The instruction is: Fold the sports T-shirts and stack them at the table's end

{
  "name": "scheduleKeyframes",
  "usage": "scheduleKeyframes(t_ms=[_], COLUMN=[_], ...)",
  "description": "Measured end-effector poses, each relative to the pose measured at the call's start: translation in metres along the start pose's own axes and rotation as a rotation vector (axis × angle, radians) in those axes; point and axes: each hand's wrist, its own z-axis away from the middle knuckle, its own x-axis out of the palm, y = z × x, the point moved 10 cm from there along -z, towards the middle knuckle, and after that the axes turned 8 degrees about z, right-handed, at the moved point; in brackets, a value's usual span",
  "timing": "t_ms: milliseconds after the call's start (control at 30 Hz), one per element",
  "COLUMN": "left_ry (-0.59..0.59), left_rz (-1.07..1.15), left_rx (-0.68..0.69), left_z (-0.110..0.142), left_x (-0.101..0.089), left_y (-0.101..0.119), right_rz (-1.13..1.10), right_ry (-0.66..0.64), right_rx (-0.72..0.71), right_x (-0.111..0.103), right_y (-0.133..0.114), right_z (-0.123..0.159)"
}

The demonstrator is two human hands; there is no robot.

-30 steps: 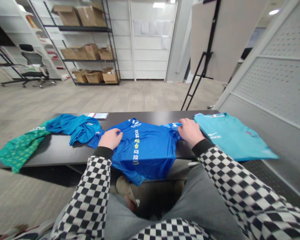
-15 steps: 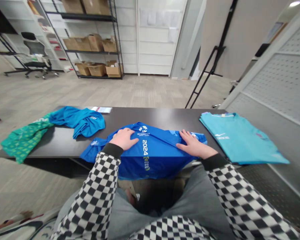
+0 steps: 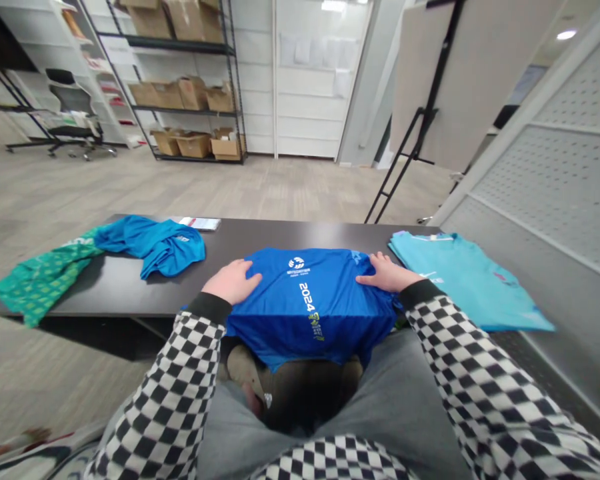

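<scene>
A bright blue shirt (image 3: 307,300) with white and yellow print lies folded on the near edge of the black table (image 3: 260,237), its lower part hanging over the edge. My left hand (image 3: 230,281) rests flat on the shirt's left side, fingers stretched out. My right hand (image 3: 387,273) lies flat on its right side, fingers apart. Neither hand grips anything. Both sleeves are black-and-white checkered.
A crumpled blue shirt (image 3: 153,245) and a green patterned one (image 3: 40,280) lie at the table's left end. A folded light teal shirt (image 3: 460,277) lies at the right. A small packet (image 3: 200,223) sits at the far edge. Shelves with cardboard boxes (image 3: 190,93) stand behind.
The shirt's side sleeves have been tucked in, so it is now a narrower rectangle. Both hands moved from its upper corners to its left and right sides.
</scene>
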Motion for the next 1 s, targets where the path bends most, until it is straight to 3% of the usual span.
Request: scheduleKeyframes(t_ms=[67,167,333,467,567,633,700,767,867,933,1000], left_ry=[-0.089,-0.134,-0.198,-0.223,-0.232,-0.214,-0.187,-0.170,-0.163,-0.143,-0.111], left_rz=[-0.039,-0.067,0.022,0.069,0.060,0.054,0.055,0.063,0.080,0.095,0.105], left_rx=[-0.050,-0.034,0.135,0.182,0.183,0.174,0.167,0.173,0.198,0.204,0.196], left_z=[0.007,0.007,-0.005,-0.007,-0.006,-0.006,-0.005,-0.003,-0.001,-0.002,-0.004], left_x=[0.021,0.034,0.028,0.022,0.022,0.021,0.021,0.021,0.024,0.024,0.023], left_y=[0.008,0.012,-0.001,-0.009,-0.006,-0.004,-0.002,-0.001,0.000,-0.001,-0.001], right_rz=[-0.040,-0.120,0.022,0.081,0.029,-0.017,-0.018,0.004,0.020,0.003,-0.044], right_ry=[0.100,0.236,0.239,0.299,0.158,0.106,0.162,0.218,0.210,0.166,0.097], right_rx=[-0.077,-0.147,-0.138,-0.306,-0.364,-0.198,-0.032,-0.135,-0.494,-0.539,-0.492], right_x=[-0.016,-0.031,0.007,0.026,0.030,0.025,0.016,0.013,0.020,0.021,0.021], right_y=[-0.018,-0.051,-0.111,-0.146,-0.139,-0.114,-0.096,-0.114,-0.162,-0.169,-0.162], right_z=[0.006,0.017,0.066,0.118,0.107,0.081,0.066,0.070,0.096,0.100,0.091])
